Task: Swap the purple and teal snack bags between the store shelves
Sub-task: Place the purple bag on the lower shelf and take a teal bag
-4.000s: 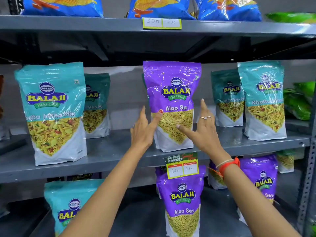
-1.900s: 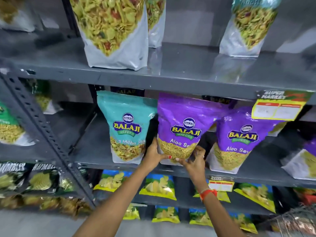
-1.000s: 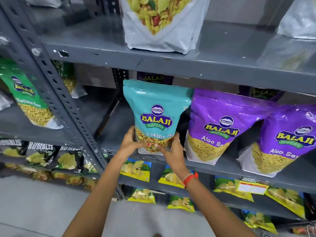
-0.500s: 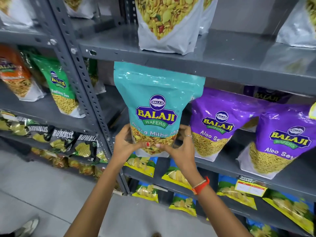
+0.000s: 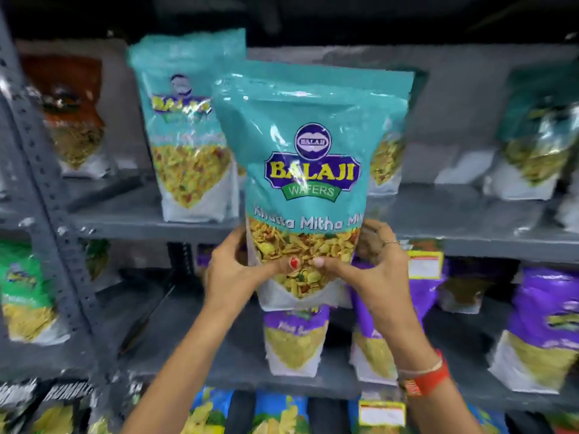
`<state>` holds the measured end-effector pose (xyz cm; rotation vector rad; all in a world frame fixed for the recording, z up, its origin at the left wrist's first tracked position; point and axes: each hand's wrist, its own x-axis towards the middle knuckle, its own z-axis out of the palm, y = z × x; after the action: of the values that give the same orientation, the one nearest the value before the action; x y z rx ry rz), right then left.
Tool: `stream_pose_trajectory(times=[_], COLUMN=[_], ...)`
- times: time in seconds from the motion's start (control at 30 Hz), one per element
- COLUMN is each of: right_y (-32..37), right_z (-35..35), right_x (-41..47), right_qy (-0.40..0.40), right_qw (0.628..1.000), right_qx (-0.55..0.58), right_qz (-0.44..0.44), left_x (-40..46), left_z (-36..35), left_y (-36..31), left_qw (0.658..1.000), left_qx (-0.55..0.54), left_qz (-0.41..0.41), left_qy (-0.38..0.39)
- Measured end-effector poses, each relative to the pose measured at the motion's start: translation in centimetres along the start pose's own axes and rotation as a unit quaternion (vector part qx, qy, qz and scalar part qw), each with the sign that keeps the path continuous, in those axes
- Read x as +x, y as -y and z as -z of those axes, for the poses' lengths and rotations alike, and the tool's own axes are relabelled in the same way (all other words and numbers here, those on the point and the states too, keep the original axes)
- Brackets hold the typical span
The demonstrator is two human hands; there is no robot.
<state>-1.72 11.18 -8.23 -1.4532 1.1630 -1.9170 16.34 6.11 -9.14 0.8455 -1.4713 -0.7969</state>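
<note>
I hold a teal Balaji snack bag (image 5: 310,170) upright in the air in front of the upper grey shelf (image 5: 150,225). My left hand (image 5: 233,270) grips its lower left side and my right hand (image 5: 372,270) its lower right, thumbs meeting on the front. Behind it another teal bag (image 5: 185,136) stands on the upper shelf, and a third teal bag (image 5: 539,133) stands blurred at the far right. On the lower shelf (image 5: 238,375) stand purple bags: one (image 5: 294,336) right below the held bag, one (image 5: 372,349) partly behind my right wrist, one (image 5: 545,327) at the right.
A perforated grey upright post (image 5: 50,195) divides the shelving at the left; a brown bag (image 5: 75,114) and a green bag (image 5: 25,292) stand beyond it. A yellow price tag (image 5: 424,264) hangs on the upper shelf edge. Blue and yellow packets (image 5: 275,416) fill the bottom row.
Both hands have lifted the teal bag off the lower shelf up to the level of the upper shelf. The view has tilted up and blurred.
</note>
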Motion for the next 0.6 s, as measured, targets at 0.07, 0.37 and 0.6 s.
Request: stream_pose_trajectory(times=[0.07, 0.37, 0.6], right_y=[1.9, 3.8, 1.7], right_z=[2.2, 10.3, 12.8], right_x=[2.0, 10.3, 13.7], right_qy=[-0.010, -0.053, -0.068], right_qw=[1.000, 0.998, 0.997], right_qx=[-0.011, -0.027, -0.037], right_qz=[0.015, 0.027, 0.018], left_x=[1.7, 9.1, 11.9], left_z=[-2.5, -13.6, -18.3], left_y=[-1.8, -5.7, -5.9], left_qw=[1.000, 0.997, 0.997], left_qx=[-0.017, -0.030, -0.002], left_qz=[-0.006, 0.011, 0.036], left_qy=[0.009, 0.065, 0.071])
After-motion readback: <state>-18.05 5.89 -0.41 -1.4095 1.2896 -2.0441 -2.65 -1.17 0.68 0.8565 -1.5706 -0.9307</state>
